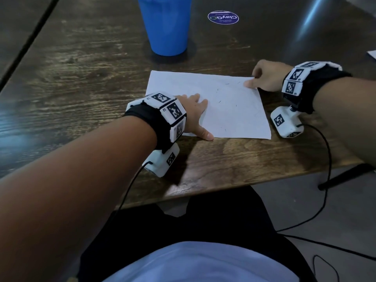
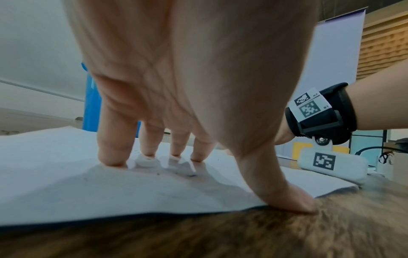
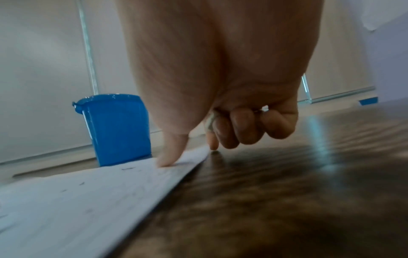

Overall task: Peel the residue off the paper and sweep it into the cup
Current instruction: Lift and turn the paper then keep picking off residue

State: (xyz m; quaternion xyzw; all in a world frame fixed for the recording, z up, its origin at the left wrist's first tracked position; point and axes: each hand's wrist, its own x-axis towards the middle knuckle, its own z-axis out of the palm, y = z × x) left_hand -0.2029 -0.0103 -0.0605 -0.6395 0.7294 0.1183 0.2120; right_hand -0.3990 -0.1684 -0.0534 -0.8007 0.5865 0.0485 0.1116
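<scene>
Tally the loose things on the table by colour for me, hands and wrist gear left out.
White: 1, the sheet of paper
Blue: 1, the cup
Purple-blue: 1, the round sticker
Total: 3. A pale corner at the head view's right edge is cut off, so not counted.

It looks like an office or a public meeting room, not a home. A big dark wooden surface fills the head view, with a round branded sticker at the upper middle. At the upper right of the left wrist view stand a roll-up banner and a slatted wooden wall.
</scene>
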